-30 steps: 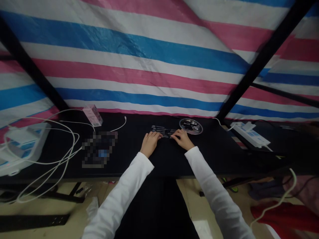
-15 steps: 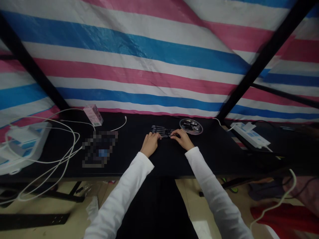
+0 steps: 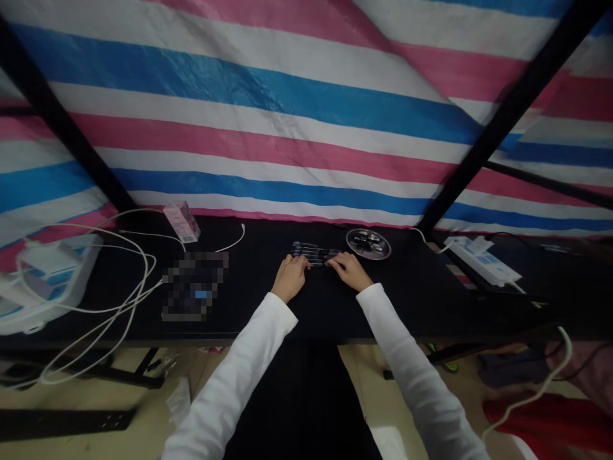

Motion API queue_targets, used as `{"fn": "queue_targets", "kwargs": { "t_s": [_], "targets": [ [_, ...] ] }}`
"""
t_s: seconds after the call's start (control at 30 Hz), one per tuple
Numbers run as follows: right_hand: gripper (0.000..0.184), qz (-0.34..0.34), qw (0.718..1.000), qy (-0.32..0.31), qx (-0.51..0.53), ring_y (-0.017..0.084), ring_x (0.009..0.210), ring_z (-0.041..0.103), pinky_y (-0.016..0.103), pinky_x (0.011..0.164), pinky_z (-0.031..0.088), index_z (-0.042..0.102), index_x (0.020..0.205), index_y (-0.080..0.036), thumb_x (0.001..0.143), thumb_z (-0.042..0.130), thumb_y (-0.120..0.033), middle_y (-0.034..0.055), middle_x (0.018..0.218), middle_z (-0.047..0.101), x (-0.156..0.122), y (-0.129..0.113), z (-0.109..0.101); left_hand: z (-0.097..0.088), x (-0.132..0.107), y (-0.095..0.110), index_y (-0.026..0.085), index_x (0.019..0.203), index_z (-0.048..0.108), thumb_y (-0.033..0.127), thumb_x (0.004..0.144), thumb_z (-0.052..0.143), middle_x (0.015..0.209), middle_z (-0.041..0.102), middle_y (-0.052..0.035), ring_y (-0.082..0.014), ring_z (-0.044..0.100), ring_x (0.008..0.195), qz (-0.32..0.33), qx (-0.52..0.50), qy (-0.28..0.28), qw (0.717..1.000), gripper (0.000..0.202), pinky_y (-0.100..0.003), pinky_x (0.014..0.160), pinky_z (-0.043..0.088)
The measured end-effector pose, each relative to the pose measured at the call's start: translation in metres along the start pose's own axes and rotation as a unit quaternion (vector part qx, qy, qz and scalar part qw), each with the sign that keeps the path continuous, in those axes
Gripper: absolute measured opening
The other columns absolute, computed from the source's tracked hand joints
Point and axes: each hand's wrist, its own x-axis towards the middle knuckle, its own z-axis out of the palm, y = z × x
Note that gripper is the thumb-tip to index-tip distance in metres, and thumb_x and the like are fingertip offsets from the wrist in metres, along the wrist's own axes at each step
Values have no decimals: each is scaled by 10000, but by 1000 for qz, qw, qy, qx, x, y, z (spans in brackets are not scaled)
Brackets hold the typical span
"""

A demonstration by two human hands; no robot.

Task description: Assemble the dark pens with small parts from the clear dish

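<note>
Grip spread, left hand (image 3: 290,278) and right hand (image 3: 349,269) on several pens (image 3: 311,253), one round tray (image 3: 382,250) beside

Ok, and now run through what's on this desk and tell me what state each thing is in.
Left hand: palm down, fingertips at the pens.
Right hand: palm down, fingertips on the pens.
Dark pens: lying side by side in a row.
Round metal dish: flat, holding small dark items.
Pink box: standing, closed as far as visible.
White cables: loose, looped.
Pixelated patch: blurred, cannot tell.

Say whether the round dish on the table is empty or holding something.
Holding something: small dark items, too small to identify, lie inside the round dish.
</note>
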Motion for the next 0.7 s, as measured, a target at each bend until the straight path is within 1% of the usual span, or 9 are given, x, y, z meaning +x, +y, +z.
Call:
{"fn": "queue_targets", "kwargs": {
  "t_s": [0.07,0.13,0.27,0.43,0.53,0.63,0.7],
  "targets": [
    [299,2,1000,-7,2,187,819,533,336,766,369,656,856,-209,893,421,-389,52,849,647,1,2,2,0,0,1,191,855,550,172,897,295,922,629,-36,-194,468,845,2,4,2,1000,259,-323,781,339],
    [240,-2,1000,-1,15,185,822,531,334,775,366,649,863,-213,862,486,-390,45,864,640,2,5,3,1,-1,1,193,843,550,178,897,296,920,634,-32,-195,466,839,-3,8,0,1000,260,-326,771,338],
    [167,-13,999,30,36,187,827,521,333,783,370,641,893,-224,802,589,-354,35,856,613,3,7,0,2,0,0,207,826,549,191,895,302,932,642,-16,-198,474,851,-27,4,-6,1000,257,-330,753,333],
    [87,-23,990,91,105,184,831,529,318,774,403,617,853,-209,785,610,-262,37,848,574,3,9,-6,-2,1,-3,212,781,552,198,893,296,875,642,-15,-212,482,878,-82,1,-16,996,280,-350,778,323],
    [82,-15,986,109,122,182,813,528,312,751,417,604,861,-208,782,599,-233,36,846,552,2,12,-10,-3,0,-6,207,815,557,201,892,299,879,632,-33,-220,480,872,-95,30,6,995,269,-351,764,328],
    [84,-2,987,122,107,183,795,519,321,751,417,599,866,-210,785,583,-221,33,829,528,1,15,-13,0,-2,-9,194,886,558,222,896,308,910,608,-63,-228,469,870,-87,80,44,992,252,-352,750,333],
    [84,9,985,141,94,183,784,513,326,753,415,597,867,-210,787,573,-222,30,812,506,0,18,-15,2,-4,-10,193,935,556,243,899,312,928,588,-74,-229,461,875,-72,99,57,991,251,-353,752,336]
  ]
}}
